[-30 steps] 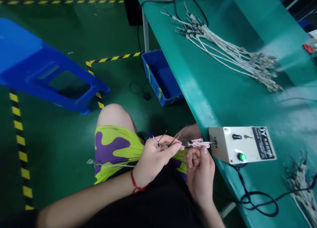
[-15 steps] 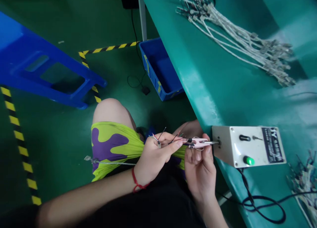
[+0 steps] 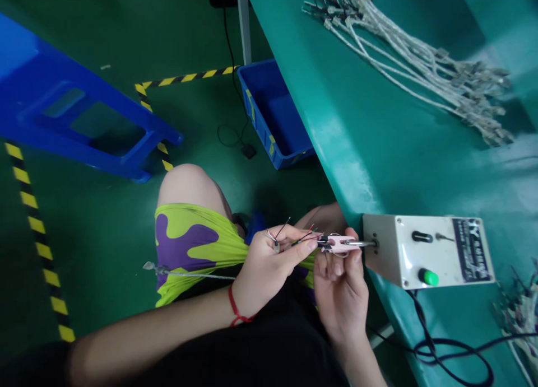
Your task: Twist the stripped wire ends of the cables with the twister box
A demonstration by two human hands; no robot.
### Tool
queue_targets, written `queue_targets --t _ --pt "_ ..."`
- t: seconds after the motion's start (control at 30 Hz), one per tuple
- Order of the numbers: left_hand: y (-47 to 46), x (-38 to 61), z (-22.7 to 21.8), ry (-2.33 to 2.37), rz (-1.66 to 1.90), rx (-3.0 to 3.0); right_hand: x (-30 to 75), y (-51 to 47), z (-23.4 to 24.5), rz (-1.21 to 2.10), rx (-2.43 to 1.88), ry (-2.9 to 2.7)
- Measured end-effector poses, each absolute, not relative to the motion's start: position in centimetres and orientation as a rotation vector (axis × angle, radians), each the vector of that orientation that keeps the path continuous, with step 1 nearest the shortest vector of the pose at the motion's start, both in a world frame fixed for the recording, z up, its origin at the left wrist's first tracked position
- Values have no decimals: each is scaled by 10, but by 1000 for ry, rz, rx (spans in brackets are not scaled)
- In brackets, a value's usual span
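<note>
My left hand point(image 3: 263, 264), with a red string at the wrist, is closed on a pale braided cable point(image 3: 195, 274). Its connector end point(image 3: 149, 266) hangs over my thigh; thin stripped wires fan out past my fingers. The wires' far ends run into the jaws of a pink clip point(image 3: 339, 243). That clip sits on a metal shaft point(image 3: 363, 243) coming out of a cream machine box point(image 3: 389, 247). My right hand point(image 3: 342, 297), palm up, has thumb and fingertips closed around the clip's shaft-side end; some fingers are curled beneath it.
The box, with its green button point(image 3: 430, 278), stands at the edge of a green table point(image 3: 344, 124). A bundle of braided cables point(image 3: 403, 51) lies farther up, more wires point(image 3: 523, 314) at right. A blue bin point(image 3: 263, 129) and blue stool point(image 3: 84, 107) are on the floor.
The view has shifted slightly, so the box and table appear a little farther right. My left hand stands a touch nearer the clip; both hands keep their hold.
</note>
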State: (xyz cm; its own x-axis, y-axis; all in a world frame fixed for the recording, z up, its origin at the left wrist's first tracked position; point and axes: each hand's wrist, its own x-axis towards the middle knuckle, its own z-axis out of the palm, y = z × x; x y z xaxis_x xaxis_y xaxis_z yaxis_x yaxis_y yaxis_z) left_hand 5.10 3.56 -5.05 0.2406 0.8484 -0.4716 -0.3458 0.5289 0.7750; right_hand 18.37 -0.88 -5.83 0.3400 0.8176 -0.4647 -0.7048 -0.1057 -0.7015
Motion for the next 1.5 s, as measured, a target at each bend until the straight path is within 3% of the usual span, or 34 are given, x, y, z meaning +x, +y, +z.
queue_targets --t 0.7,0.87,0.93,1.03,1.1,1.5 --pt "41 51 -45 1089 833 643 184 -6 -58 1293 -1100 -187" --pt "41 50 -41 1084 820 630 187 -19 -55 1273 -1275 -353" --pt "40 50 -40 1074 820 615 188 -32 -50 1041 -1472 -574" --pt "40 50 -40 1035 856 593 190 -43 -42 289 -1688 -842" --pt "40 51 -40 1010 901 582 194 -42 -37 -39 -1723 -825" --pt "36 50 -40 1011 921 561 220 -36 -43 -161 -1861 -839"
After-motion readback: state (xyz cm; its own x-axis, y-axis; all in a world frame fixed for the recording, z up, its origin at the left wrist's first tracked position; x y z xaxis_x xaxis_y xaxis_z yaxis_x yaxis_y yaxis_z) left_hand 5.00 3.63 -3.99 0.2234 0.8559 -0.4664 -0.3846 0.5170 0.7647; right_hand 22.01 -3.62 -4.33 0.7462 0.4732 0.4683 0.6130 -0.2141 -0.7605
